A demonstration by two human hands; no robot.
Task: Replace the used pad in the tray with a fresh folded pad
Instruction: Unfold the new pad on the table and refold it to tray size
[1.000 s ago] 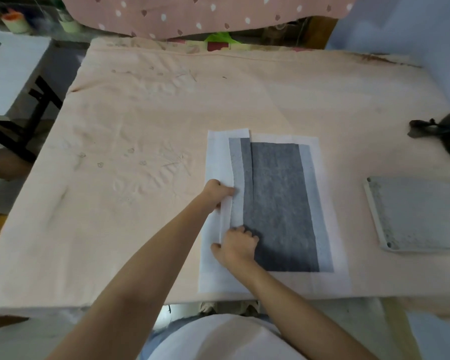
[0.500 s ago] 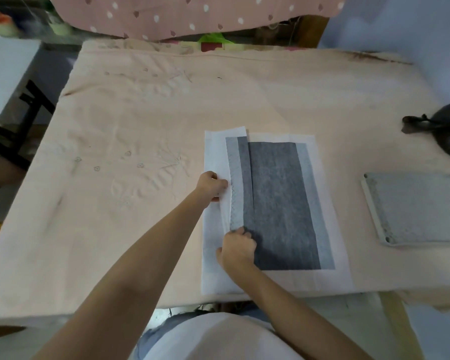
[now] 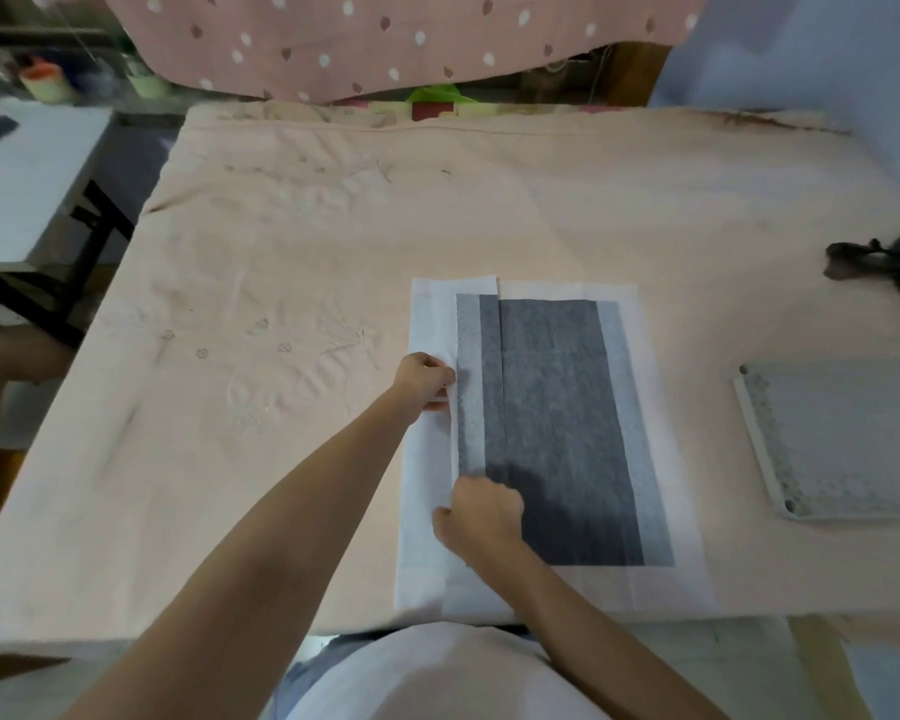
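White and grey: the fresh pad (image 3: 552, 439) lies flat on the peach-covered worktop (image 3: 281, 241), near its front edge, a white sheet with a dark grey panel down the middle.
Fold: the long left margin is turned over toward the centre, and the grey shows faintly through that flap.
Left hand (image 3: 427, 380): fingers curled shut, pinching the folded left edge about halfway up the pad.
Right hand (image 3: 481, 517): closed into a loose fist, fingers pressing down on the same fold lower along it, nearer the body.
Handling: this looks thin, soft and very light, so it should crease easily, and it should drift if let go. It is not fragile, though it probably wrinkles.
Where to hold: along the folded edge, two hands spread apart, seems the sensible grip, so the crease runs straight.
Tray (image 3: 832, 439): off to the right, well apart from the fresh pad, with a grey speckled used pad (image 3: 853, 433) lying inside it.
Progress: folding appears to be under way, and the swap into the tray is not yet done.
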